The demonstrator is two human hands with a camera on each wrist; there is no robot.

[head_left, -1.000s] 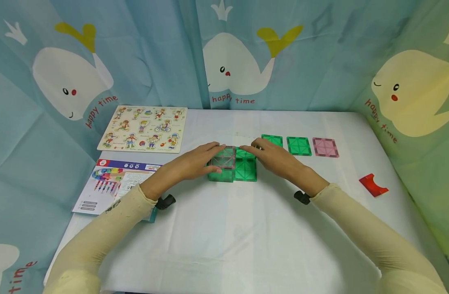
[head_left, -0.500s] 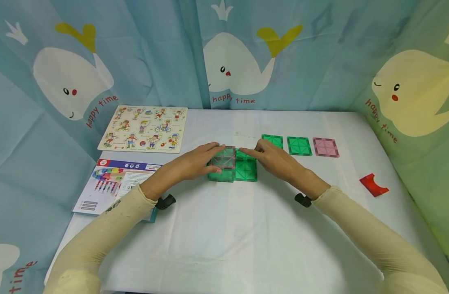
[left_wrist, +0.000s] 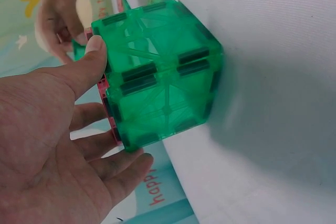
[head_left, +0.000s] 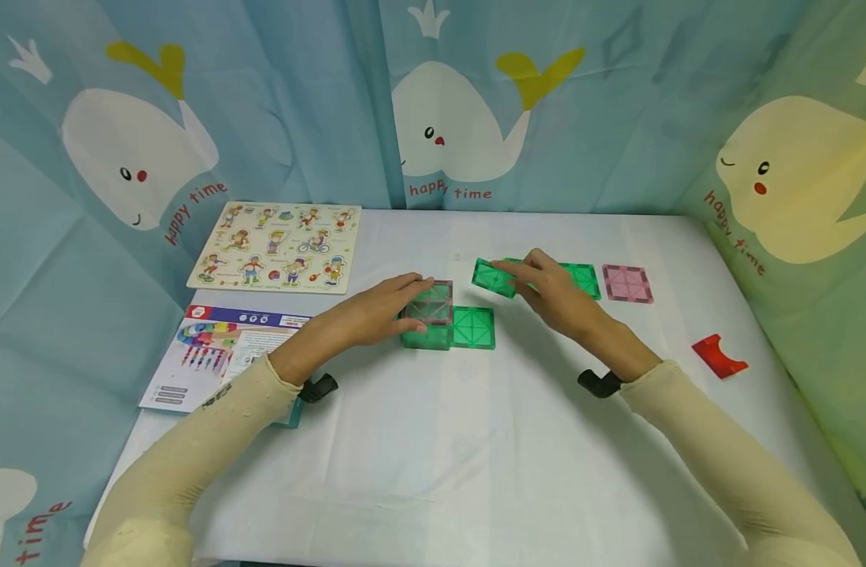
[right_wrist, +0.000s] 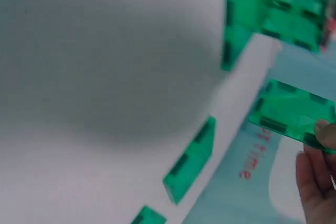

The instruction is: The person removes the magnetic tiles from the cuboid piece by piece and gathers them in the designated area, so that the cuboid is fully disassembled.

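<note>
My left hand holds a box of see-through magnetic tiles, its thumb near the top edge and its fingers along the far side. The box has green sides and a pink-framed top. Against its right side a green square tile lies on the table. My right hand pinches another green square tile at one edge, tilted, to the right of the box and behind the flat tile. Nothing else is between the right hand's fingers in the right wrist view.
Back right, a green tile and a pink tile lie in a row; one more green tile is mostly hidden behind my right hand. A red curved piece lies at far right. A picture puzzle board and a printed box are on the left.
My right hand has drawn a green tile away from beside the box, lifting it back and to the right. The left hand has stayed on the box.
</note>
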